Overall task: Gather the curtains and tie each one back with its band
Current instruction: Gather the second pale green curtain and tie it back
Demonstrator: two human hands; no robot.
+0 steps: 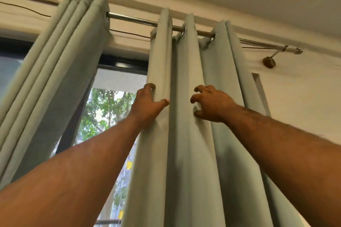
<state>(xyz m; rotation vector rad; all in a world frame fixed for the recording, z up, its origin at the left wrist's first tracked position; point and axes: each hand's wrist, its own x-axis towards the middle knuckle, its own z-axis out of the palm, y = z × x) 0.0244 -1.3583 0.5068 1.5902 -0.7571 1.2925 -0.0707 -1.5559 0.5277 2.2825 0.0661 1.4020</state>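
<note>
Two pale green eyelet curtains hang from a metal rod (132, 19). The left curtain (60, 72) is bunched in tight folds at the left. The right curtain (188, 134) hangs in looser folds in the middle. My left hand (147, 104) grips the right curtain's leading edge fold, fingers curled behind it and thumb in front. My right hand (210, 104) presses into a middle fold with curled fingers that pinch the cloth. No tie band is in view.
Between the curtains a window (108, 108) shows trees outside, with a dark frame above. The rod's bracket (269, 61) is fixed to the cream wall at the right. A thin cable (27, 8) runs along the wall at the top left.
</note>
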